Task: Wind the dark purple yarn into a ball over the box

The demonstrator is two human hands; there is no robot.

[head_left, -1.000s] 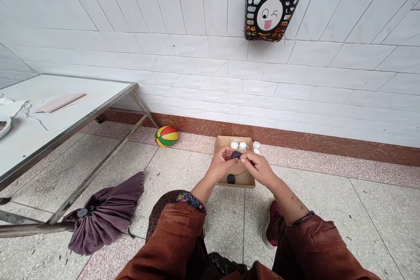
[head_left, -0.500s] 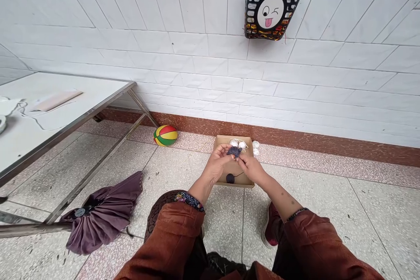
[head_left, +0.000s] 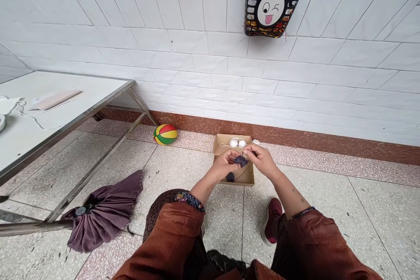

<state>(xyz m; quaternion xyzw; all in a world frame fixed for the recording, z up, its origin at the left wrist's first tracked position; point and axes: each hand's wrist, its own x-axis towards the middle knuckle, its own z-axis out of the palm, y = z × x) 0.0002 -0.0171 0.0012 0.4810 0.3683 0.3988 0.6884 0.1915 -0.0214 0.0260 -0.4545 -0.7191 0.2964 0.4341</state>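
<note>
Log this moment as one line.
left hand: holds dark yarn ball | right hand: pinches its thread | cardboard box: below

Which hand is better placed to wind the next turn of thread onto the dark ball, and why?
Probably the right hand: its fingertips pinch the thread just beside the dark ball, free to circle it. The left hand cups the ball over the box, so it serves better as the holder.

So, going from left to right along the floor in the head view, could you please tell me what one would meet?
Folded purple umbrella → striped ball → cardboard box, with the left hand and right hand holding a dark yarn ball over it.
</note>
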